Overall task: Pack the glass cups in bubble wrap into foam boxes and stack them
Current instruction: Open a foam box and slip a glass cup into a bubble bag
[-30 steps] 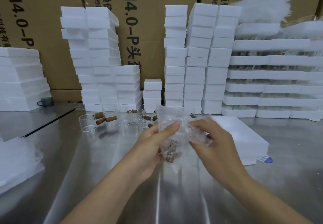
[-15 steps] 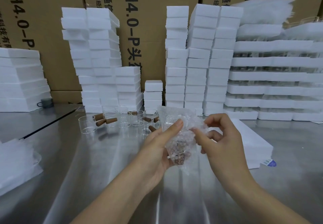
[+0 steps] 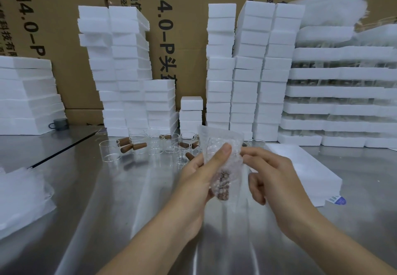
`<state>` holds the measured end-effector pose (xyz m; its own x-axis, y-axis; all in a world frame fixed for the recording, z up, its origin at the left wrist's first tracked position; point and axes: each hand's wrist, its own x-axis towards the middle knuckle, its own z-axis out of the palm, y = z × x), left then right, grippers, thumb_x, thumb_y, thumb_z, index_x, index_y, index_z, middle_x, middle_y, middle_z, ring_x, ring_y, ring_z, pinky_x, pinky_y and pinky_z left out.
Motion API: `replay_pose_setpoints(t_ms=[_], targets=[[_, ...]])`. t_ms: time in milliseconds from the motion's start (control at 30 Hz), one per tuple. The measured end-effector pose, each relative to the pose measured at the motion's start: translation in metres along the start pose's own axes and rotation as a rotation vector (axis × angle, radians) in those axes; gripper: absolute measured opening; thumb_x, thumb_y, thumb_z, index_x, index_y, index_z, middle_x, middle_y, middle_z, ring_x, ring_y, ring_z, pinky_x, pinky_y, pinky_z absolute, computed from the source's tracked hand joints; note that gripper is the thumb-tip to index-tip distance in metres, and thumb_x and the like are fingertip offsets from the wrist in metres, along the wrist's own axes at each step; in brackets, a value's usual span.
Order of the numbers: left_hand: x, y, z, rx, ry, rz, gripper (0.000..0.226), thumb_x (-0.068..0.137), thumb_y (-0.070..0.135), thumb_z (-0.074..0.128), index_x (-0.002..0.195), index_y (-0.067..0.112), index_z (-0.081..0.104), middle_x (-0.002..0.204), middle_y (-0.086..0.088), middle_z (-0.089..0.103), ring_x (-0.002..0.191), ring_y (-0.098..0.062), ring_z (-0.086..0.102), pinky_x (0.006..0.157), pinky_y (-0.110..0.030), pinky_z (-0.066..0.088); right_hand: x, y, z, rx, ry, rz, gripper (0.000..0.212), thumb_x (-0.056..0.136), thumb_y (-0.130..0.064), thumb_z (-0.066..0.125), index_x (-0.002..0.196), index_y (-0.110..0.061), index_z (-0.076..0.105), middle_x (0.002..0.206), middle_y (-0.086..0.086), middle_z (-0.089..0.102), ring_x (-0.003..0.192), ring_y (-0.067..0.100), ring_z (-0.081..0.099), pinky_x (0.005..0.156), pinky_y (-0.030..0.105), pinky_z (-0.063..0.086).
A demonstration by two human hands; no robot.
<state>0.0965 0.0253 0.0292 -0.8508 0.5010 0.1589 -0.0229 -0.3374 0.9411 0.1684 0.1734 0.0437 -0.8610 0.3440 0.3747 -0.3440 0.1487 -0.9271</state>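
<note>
Centre frame, above the shiny steel bench (image 3: pixel 129 199): a clear bubble-wrap pouch (image 3: pixel 221 145) with a brown-handled glass cup (image 3: pixel 223 183) inside is being held in the grip of the left hand (image 3: pixel 197 180), its edge being pinched by the right hand (image 3: pixel 277 180).

The wrapped cup (image 3: pixel 223 180) fills the gap between my left hand (image 3: pixel 193 186) and right hand (image 3: pixel 279 184). Beneath them the steel table (image 3: pixel 133 214) lies open toward me. Just ahead, loose glass cups (image 3: pixel 154 145) cluster, handles jutting, blocking a low reach. Foam box stacks (image 3: pixel 247 70) wall the back; a flat foam box (image 3: pixel 305 173) lies right, a bubble wrap pile (image 3: pixel 19 199) left.
</note>
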Motion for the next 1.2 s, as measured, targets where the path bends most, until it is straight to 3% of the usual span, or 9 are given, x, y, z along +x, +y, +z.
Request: replay_pose_setpoints(t_ms=[133, 233, 333, 400, 533, 600, 667, 900, 1200], targets=[[-0.001, 0.002, 0.002, -0.08, 0.109, -0.019, 0.067, 0.085, 0.064, 0.081, 0.134, 0.019, 0.073, 0.124, -0.005, 0.079, 0.119, -0.025, 0.074, 0.112, -0.047, 0.051, -0.006, -0.004, 0.006, -0.064, 0.06, -0.177, 0.022, 0.094, -0.025, 0.059, 0.103, -0.032, 0.078, 0.098, -0.012, 0.078, 0.05, 0.001, 0.05, 0.057, 0.017, 0.037], [-0.003, -0.001, 0.005, -0.071, 0.12, -0.032, 0.067, 0.083, 0.063, 0.077, 0.123, 0.009, 0.075, 0.106, -0.008, 0.081, 0.091, -0.025, 0.072, 0.079, -0.034, 0.052, -0.014, -0.004, 0.013, -0.187, -0.192, -0.16, 0.023, 0.092, -0.033, 0.054, 0.104, -0.032, 0.074, 0.06, -0.023, 0.063, 0.052, -0.001, 0.055, 0.059, 0.016, 0.04], [-0.004, -0.001, 0.004, -0.05, 0.063, -0.046, 0.067, 0.085, 0.056, 0.081, 0.127, 0.004, 0.072, 0.115, -0.022, 0.078, 0.107, -0.041, 0.075, 0.1, -0.053, 0.055, -0.016, -0.006, 0.015, -0.243, -0.33, -0.095, 0.017, 0.097, -0.038, 0.056, 0.084, -0.039, 0.068, 0.047, -0.011, 0.046, 0.046, 0.016, 0.04, 0.054, 0.035, 0.036], [-0.002, 0.001, 0.002, -0.049, 0.052, -0.029, 0.061, 0.085, 0.051, 0.082, 0.13, 0.011, 0.073, 0.12, -0.018, 0.079, 0.117, -0.041, 0.073, 0.111, -0.056, 0.051, -0.012, -0.002, 0.012, -0.259, -0.221, -0.12, 0.016, 0.104, -0.037, 0.06, 0.094, -0.041, 0.073, 0.05, -0.021, 0.053, 0.047, 0.008, 0.041, 0.055, 0.025, 0.036], [-0.002, 0.006, -0.001, -0.111, 0.094, 0.012, 0.064, 0.077, 0.044, 0.088, 0.134, 0.025, 0.068, 0.121, -0.006, 0.08, 0.111, -0.027, 0.078, 0.088, -0.037, 0.061, -0.01, 0.009, 0.009, -0.343, 0.058, -0.162, 0.028, 0.091, -0.044, 0.073, 0.118, -0.044, 0.066, 0.103, -0.034, 0.067, 0.066, 0.008, 0.059, 0.064, 0.017, 0.045], [-0.001, 0.007, -0.003, -0.153, 0.103, 0.015, 0.065, 0.079, 0.037, 0.089, 0.138, 0.026, 0.063, 0.123, -0.008, 0.08, 0.113, -0.028, 0.077, 0.103, -0.044, 0.057, -0.009, 0.013, 0.012, -0.389, 0.076, -0.175, 0.037, 0.085, -0.049, 0.079, 0.118, -0.046, 0.062, 0.121, -0.027, 0.063, 0.087, 0.008, 0.064, 0.073, 0.024, 0.05], [0.0, 0.009, -0.004, -0.162, 0.085, 0.021, 0.065, 0.082, 0.031, 0.088, 0.141, 0.022, 0.062, 0.123, -0.012, 0.079, 0.115, -0.032, 0.076, 0.114, -0.051, 0.051, -0.008, 0.017, 0.012, -0.421, 0.074, -0.187, 0.043, 0.081, -0.053, 0.081, 0.117, -0.045, 0.06, 0.12, -0.025, 0.063, 0.1, 0.004, 0.063, 0.082, 0.027, 0.051], [0.001, 0.008, -0.006, -0.117, -0.006, -0.077, 0.071, 0.078, 0.041, 0.087, 0.142, 0.021, 0.066, 0.126, -0.011, 0.078, 0.123, -0.03, 0.073, 0.107, -0.041, 0.056, -0.004, 0.023, 0.008, -0.456, 0.113, -0.281, 0.025, 0.089, -0.022, 0.08, 0.107, -0.034, 0.067, 0.109, -0.018, 0.07, 0.107, 0.008, 0.065, 0.087, 0.034, 0.054], [0.001, 0.011, -0.01, 0.116, -0.026, -0.096, 0.062, 0.067, 0.052, 0.09, 0.123, 0.028, 0.077, 0.118, 0.001, 0.081, 0.107, -0.016, 0.078, 0.086, -0.035, 0.058, -0.002, 0.022, 0.004, -0.576, 0.044, -0.486, 0.052, 0.09, -0.002, 0.074, 0.112, -0.047, 0.061, 0.111, -0.023, 0.065, 0.106, 0.003, 0.063, 0.084, 0.01, 0.047]])
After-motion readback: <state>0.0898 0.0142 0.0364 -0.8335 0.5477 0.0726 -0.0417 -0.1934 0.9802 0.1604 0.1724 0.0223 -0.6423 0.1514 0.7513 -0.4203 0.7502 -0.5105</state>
